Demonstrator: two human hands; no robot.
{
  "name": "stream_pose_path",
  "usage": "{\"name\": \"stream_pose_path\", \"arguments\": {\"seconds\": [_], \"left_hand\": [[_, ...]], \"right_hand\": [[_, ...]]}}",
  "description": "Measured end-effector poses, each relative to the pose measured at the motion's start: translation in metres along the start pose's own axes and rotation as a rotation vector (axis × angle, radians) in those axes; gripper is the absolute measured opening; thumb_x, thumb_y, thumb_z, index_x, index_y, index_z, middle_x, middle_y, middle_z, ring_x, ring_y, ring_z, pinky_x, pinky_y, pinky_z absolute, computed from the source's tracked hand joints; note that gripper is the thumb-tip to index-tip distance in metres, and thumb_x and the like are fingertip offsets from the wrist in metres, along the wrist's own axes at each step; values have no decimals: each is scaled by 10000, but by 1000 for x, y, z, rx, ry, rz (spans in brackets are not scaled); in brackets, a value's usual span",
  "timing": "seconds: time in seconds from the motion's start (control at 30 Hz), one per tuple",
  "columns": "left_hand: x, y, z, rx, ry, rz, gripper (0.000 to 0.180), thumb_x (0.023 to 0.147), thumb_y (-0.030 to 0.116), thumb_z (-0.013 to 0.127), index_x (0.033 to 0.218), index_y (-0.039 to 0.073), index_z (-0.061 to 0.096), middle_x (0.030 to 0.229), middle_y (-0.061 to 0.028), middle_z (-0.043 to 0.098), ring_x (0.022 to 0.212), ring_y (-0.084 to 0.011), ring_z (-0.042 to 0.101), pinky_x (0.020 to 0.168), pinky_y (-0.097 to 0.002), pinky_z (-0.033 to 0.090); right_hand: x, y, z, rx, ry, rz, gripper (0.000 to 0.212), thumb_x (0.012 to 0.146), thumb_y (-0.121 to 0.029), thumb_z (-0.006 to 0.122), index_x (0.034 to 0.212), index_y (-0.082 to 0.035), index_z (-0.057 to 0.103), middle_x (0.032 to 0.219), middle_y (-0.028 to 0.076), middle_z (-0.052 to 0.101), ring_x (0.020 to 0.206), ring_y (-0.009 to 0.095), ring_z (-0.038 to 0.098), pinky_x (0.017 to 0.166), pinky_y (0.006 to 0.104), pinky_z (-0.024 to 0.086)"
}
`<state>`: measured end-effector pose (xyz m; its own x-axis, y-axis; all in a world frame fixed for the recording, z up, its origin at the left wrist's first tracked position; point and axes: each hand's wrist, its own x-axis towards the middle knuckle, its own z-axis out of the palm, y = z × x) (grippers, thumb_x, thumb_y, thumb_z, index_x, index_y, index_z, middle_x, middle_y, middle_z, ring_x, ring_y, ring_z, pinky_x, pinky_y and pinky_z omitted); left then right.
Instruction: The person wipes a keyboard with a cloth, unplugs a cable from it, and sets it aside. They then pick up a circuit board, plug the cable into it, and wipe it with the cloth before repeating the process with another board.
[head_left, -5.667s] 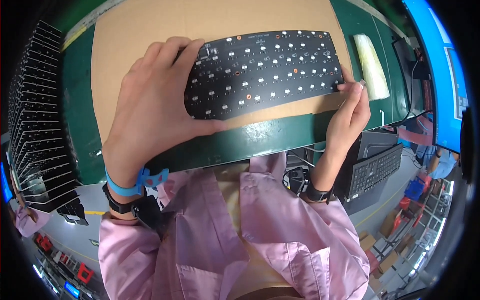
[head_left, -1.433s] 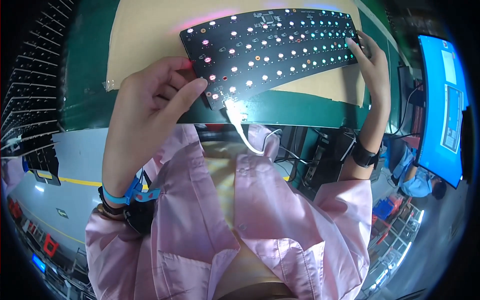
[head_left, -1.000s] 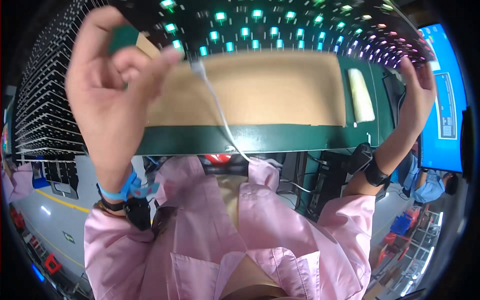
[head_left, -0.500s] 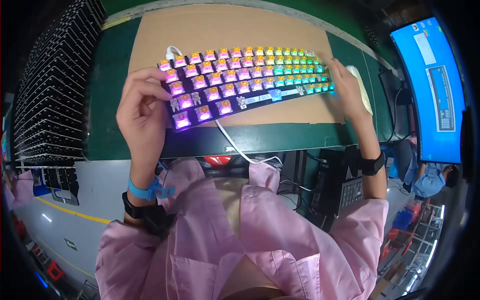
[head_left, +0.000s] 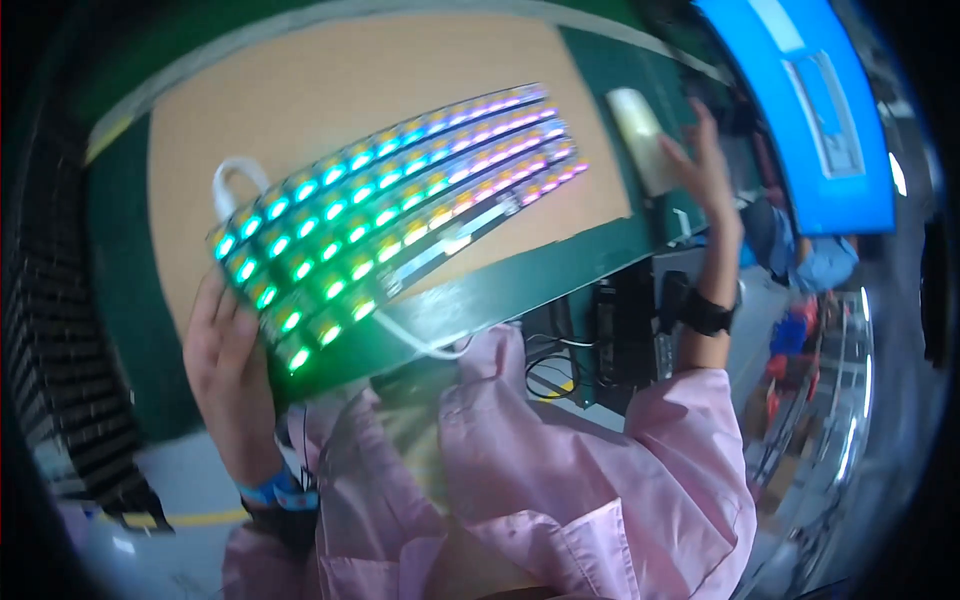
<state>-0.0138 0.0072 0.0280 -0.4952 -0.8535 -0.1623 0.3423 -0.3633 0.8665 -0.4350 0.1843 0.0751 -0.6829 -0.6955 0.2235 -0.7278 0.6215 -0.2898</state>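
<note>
A keyboard without keycaps (head_left: pixel 400 210) glows green at its left end, through cyan, to pink at its right end. It slants over a tan mat, blurred by motion. My left hand (head_left: pixel 225 345) grips its left edge; the parts of the fingers under the board are hidden. A white cable (head_left: pixel 235 170) loops out from the keyboard's far left corner. My right hand (head_left: pixel 705 165) is off the keyboard, its fingers apart and nothing in it. Close beside those fingers lies a pale yellow, rounded oblong thing (head_left: pixel 640 140), too blurred to name.
The tan mat (head_left: pixel 230 110) covers much of a green table (head_left: pixel 120 330). A lit blue monitor (head_left: pixel 825 130) stands at the right. Stacked dark racks (head_left: pixel 70 350) rise at the left. Loose cables (head_left: pixel 550 350) and dark equipment sit below the table's front edge. Another person (head_left: pixel 825 260) is beyond the monitor.
My right hand has let go of the keyboard's right end and moved toward the pale yellow thing. The view has turned, and the key lights have changed colour.
</note>
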Motion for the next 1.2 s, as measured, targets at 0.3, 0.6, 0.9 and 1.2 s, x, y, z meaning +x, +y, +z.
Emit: {"name": "stream_pose_path", "arguments": {"seconds": [0.3,0.6,0.9,1.2], "left_hand": [[3,-12,-26,-84,-134,-152,611,870,27,461,1382,-103,155,1320,-231,419,1181,-246,479,963,-343,413],[8,-10,-8,-161,-148,-193,646,846,61,515,1377,-93,182,1318,-208,422,1166,-266,491,972,-351,412],[-5,-9,-19,161,-68,-53,546,703,-95,656,1158,-64,354,1328,-209,392,1134,-216,501,899,-299,437],[-3,-15,-22,-57,-139,-20,758,675,-109,584,1351,-64,246,1415,-197,302,1240,-244,415,993,-352,372]], "right_hand": [[-15,-17,22,-168,175,57,424,803,-360,660,1159,-141,590,961,147,655,812,197,641,727,323,486],[-112,-246,37,610,-82,-759,578,727,-348,684,1229,-96,550,1029,133,549,700,279,592,605,365,479],[-116,-177,4,472,-745,-827,383,673,-232,751,1001,-48,678,1255,218,473,677,195,601,651,304,499],[-105,-158,7,348,-1056,-674,413,573,-197,773,972,-162,672,1477,244,116,863,302,646,731,341,508]]}}
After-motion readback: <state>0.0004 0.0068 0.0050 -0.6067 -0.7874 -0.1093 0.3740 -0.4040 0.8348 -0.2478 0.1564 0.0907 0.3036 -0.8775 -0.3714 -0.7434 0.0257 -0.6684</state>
